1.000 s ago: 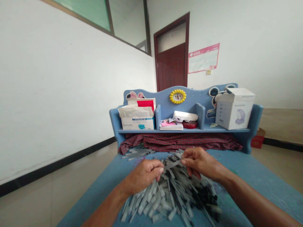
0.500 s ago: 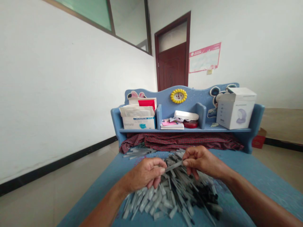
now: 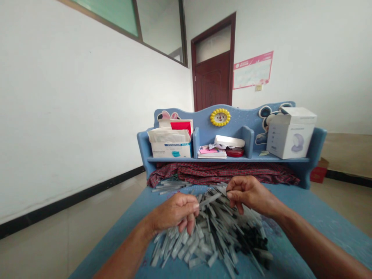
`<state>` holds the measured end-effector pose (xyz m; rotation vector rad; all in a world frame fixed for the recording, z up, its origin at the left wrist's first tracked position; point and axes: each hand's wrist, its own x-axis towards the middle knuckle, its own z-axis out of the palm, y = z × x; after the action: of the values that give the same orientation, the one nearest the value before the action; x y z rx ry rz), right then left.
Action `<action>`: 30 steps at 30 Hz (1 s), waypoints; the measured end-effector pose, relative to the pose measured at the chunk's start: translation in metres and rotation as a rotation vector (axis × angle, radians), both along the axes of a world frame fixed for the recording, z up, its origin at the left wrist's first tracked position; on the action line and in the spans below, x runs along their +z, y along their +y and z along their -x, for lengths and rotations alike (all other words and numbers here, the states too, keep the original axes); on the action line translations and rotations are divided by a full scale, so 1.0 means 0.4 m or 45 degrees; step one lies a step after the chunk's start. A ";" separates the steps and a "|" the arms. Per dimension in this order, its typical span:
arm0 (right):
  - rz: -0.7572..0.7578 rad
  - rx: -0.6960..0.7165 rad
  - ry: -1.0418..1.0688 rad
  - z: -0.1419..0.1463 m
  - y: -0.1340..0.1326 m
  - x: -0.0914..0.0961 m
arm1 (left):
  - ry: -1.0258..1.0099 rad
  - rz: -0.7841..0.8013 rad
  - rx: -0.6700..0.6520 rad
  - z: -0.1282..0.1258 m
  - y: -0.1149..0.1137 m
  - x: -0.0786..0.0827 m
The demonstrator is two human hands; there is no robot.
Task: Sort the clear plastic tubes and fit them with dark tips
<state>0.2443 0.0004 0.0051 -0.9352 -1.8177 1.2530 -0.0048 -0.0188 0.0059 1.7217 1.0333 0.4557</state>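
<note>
My left hand (image 3: 178, 212) is closed, its thumb and fingers pinching one end of a translucent plastic tube (image 3: 211, 199) that points up to the right. Across from it, my right hand (image 3: 247, 194) is pinched around a small dark piece (image 3: 228, 190), too little of which shows to name. The piece and the tube are apart. Under both hands spreads a heap of translucent plastic tubes (image 3: 188, 244), some with dark parts inside. Small black pieces (image 3: 252, 238) are bunched at the heap's right side.
The blue tabletop (image 3: 293, 217) has a raised shelf (image 3: 171, 159) at its back, holding a mask box (image 3: 171, 150), papers (image 3: 211, 154), a red round tin (image 3: 235, 153) and a white carton (image 3: 290, 135). Checked cloth (image 3: 226, 173) lies beneath it, beside more tubes (image 3: 171, 186).
The tube was stretched between both hands. Now my right hand has moved up and right, away from it, with the dark piece; my left hand has shifted slightly left with the tube.
</note>
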 end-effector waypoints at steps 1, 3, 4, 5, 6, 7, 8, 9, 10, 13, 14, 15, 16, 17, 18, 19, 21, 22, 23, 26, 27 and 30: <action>-0.016 -0.031 -0.041 0.003 0.001 -0.003 | 0.006 -0.002 0.002 0.000 0.000 0.001; -0.073 -0.088 -0.160 0.012 0.002 -0.011 | 0.025 -0.015 0.013 0.001 0.000 0.002; -0.125 -0.109 -0.223 0.017 0.001 -0.016 | 0.036 -0.025 0.019 0.001 0.001 0.003; -0.190 -0.126 -0.278 0.022 0.000 -0.021 | 0.045 -0.036 0.024 0.002 0.001 0.004; -0.264 -0.143 -0.323 0.026 -0.002 -0.025 | 0.054 -0.049 0.026 0.002 0.002 0.004; -0.337 -0.159 -0.359 0.030 -0.003 -0.030 | 0.062 -0.063 0.025 0.003 0.003 0.003; -0.400 -0.175 -0.392 0.034 -0.004 -0.035 | 0.068 -0.075 0.023 0.003 0.004 0.002; -0.451 -0.196 -0.421 0.037 -0.004 -0.039 | 0.074 -0.085 0.022 0.004 0.006 0.001; -0.489 -0.214 -0.449 0.039 -0.004 -0.044 | 0.081 -0.093 0.024 0.004 0.007 -0.001; -0.541 -0.262 -0.486 0.041 0.002 -0.057 | 0.105 -0.109 0.038 0.004 0.010 -0.005; -0.542 -0.282 -0.474 0.040 0.004 -0.060 | 0.112 -0.111 0.044 0.003 0.010 -0.006; -0.534 -0.295 -0.454 0.040 0.006 -0.062 | 0.116 -0.111 0.050 0.002 0.010 -0.006; -0.523 -0.302 -0.426 0.039 0.008 -0.063 | 0.120 -0.109 0.056 0.001 0.009 -0.006; -0.510 -0.304 -0.392 0.038 0.008 -0.061 | 0.122 -0.106 0.059 0.000 0.008 -0.006; -0.495 -0.298 -0.358 0.037 0.008 -0.059 | 0.125 -0.102 0.061 -0.002 0.006 -0.005; -0.475 -0.288 -0.327 0.036 0.007 -0.056 | 0.127 -0.097 0.064 -0.004 0.004 -0.005; -0.415 -0.263 -0.279 0.036 0.003 -0.048 | 0.129 -0.083 0.067 -0.008 0.001 -0.004; -0.380 -0.252 -0.262 0.037 0.000 -0.044 | 0.128 -0.073 0.064 -0.010 0.000 -0.004; -0.348 -0.238 -0.254 0.038 -0.003 -0.040 | 0.124 -0.062 0.056 -0.011 0.000 -0.004; -0.301 -0.210 -0.259 0.040 -0.011 -0.031 | 0.117 -0.039 0.012 -0.012 -0.001 -0.007; -0.295 -0.206 -0.263 0.041 -0.013 -0.030 | 0.116 -0.040 -0.001 -0.011 -0.001 -0.007; -0.238 -0.207 -0.257 0.042 -0.016 -0.027 | 0.115 -0.045 -0.033 -0.010 -0.003 -0.006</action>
<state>0.2275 -0.0059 -0.0056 -1.1103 -1.9315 0.8998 -0.0009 -0.0202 0.0034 1.7994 1.0716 0.3844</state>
